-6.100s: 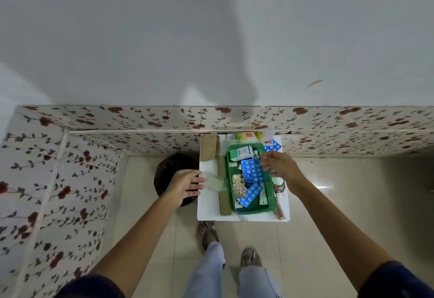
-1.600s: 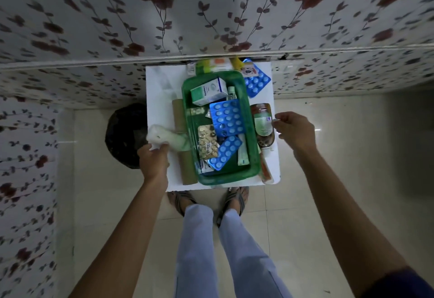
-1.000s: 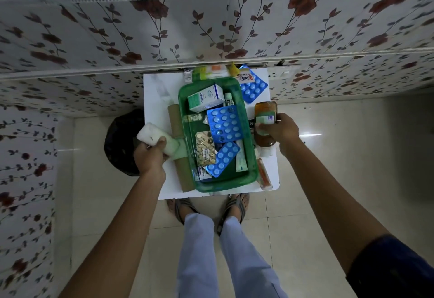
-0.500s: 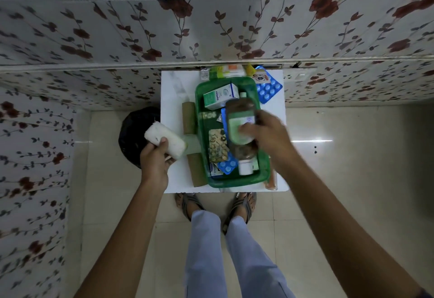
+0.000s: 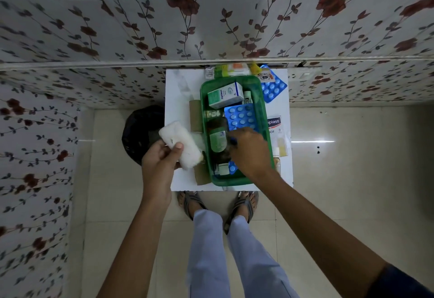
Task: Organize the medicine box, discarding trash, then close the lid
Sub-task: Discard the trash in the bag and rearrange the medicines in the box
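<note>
Medicine box [image 5: 234, 180] sits mid-table, crowded. Right hand [image 5: 250, 151] reaches inside, grip unclear, beside the bottle [image 5: 218, 138]; left hand [image 5: 162, 157] clutches a white roll [image 5: 182, 144]. A nudge could topple packs onto the table [image 5: 178, 91].

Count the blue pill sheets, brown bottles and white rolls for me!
Blue pill sheets: 3
Brown bottles: 1
White rolls: 1
Total: 5
</note>
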Available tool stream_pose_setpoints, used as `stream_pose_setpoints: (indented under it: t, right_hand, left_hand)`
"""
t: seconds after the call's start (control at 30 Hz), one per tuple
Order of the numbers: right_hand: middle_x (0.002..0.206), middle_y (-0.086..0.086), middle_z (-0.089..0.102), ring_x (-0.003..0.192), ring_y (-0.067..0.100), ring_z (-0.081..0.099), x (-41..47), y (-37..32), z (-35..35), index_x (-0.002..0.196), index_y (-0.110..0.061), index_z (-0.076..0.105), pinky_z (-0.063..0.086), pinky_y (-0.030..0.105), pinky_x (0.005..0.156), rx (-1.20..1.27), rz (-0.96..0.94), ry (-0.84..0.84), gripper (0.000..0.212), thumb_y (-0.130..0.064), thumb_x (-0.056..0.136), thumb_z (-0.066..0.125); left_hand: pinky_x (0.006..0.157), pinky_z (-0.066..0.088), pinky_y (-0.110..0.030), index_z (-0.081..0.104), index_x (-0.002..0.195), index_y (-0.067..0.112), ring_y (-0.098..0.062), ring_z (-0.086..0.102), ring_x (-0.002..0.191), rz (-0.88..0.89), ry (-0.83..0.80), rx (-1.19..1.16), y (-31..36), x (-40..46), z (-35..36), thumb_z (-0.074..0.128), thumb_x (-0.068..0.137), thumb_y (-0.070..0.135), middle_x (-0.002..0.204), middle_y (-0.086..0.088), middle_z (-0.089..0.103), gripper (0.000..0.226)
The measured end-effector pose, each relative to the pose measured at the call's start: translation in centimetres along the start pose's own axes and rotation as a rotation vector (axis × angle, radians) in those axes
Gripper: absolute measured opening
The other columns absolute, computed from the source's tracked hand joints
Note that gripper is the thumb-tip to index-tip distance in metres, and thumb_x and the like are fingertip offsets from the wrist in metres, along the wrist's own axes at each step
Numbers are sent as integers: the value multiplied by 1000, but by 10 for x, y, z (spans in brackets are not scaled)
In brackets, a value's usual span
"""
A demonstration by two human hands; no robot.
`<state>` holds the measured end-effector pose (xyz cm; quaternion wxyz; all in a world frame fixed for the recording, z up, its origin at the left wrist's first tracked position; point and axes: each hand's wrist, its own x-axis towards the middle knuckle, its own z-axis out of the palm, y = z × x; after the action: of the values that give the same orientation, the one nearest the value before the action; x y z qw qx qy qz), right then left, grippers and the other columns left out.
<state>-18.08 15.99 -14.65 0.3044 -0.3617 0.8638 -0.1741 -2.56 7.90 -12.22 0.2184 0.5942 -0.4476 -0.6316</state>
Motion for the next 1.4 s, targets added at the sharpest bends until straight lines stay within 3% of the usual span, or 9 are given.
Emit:
stream_pose_setpoints:
  t: [0.23, 0.43, 0.57, 0.67, 0.77, 1.0, 1.2, 1.3, 1.4]
  right_hand:
    - [86, -2, 70, 69, 14, 64, -27, 33, -72, 92, -19, 72, 51, 15, 64, 368, 102, 194, 20, -7, 85, 58]
    - [82, -3, 69, 70, 15, 64, -24, 85, -77, 95, -22, 67, 57, 41, 75, 421, 328, 242, 18, -13, 86, 54]
    - [99, 8, 72, 82, 22, 65, -30, 105, -59, 107, -15, 63, 51, 29, 79, 201, 381, 37, 24, -15, 83, 59]
    - [104, 10, 70, 94, 26, 64, -40, 106, -44, 117, -15, 55, 48, 31, 79, 99, 399, -143, 44, -20, 75, 70]
    - [104, 15, 69, 96, 35, 62, -49, 101, -23, 124, -12, 44, 47, 34, 76, 41, 370, -211, 62, -26, 71, 73]
    - [108, 24, 65, 94, 43, 60, -48, 89, -15, 126, -3, 40, 49, 41, 75, 23, 339, 14, 51, -5, 79, 59]
    - [122, 16, 52, 104, 28, 51, -44, 51, -68, 133, -9, 37, 33, 23, 77, 180, 187, 287, 51, -8, 86, 55]
    - [119, 13, 59, 109, 33, 50, -36, 26, -72, 132, -13, 39, 42, 46, 92, 148, 72, 213, 50, -14, 85, 56]
    - [115, 13, 64, 100, 32, 60, -26, 10, -65, 132, -15, 37, 52, 45, 85, 225, 84, -23, 51, -11, 85, 57]
  left_hand:
    - [79, 56, -50, 66, 86, 25, -27, 68, 86, 121, -175, 317, 6, -15, 58, 69, 71, 32, 88, -7, 71, 17]
    - [87, 53, -36, 55, 124, 4, -26, 67, 93, 269, -282, 646, 8, -17, 102, 59, 86, 15, 105, -12, 71, 40]
    - [76, 55, -30, 63, 111, 13, -14, 68, 79, 329, -88, 486, 6, -15, 78, 55, 88, 14, 92, 0, 69, 24]
    - [74, 51, -23, 62, 105, 14, 2, 60, 75, 247, 84, 439, -11, -7, 48, 54, 86, 7, 94, 1, 65, 22]
    - [84, 51, -40, 59, 111, 12, -18, 61, 84, 18, 152, 492, -39, 5, 23, 59, 82, 6, 112, -12, 63, 29]
    - [79, 50, -39, 51, 115, 1, -34, 61, 97, -126, 34, 711, -68, 10, 33, 63, 78, 10, 109, -19, 65, 40]
    - [82, 52, -39, 57, 108, 5, -33, 62, 99, -182, 57, 680, -64, 13, 38, 61, 78, 11, 105, -13, 67, 31]
    - [74, 49, -33, 64, 100, 8, -29, 63, 94, -202, 48, 601, -55, 10, 33, 63, 72, 10, 93, -6, 67, 28]
    - [79, 52, -39, 63, 99, 14, -27, 62, 94, -185, 112, 458, -42, 4, 23, 66, 71, 11, 93, -4, 63, 28]
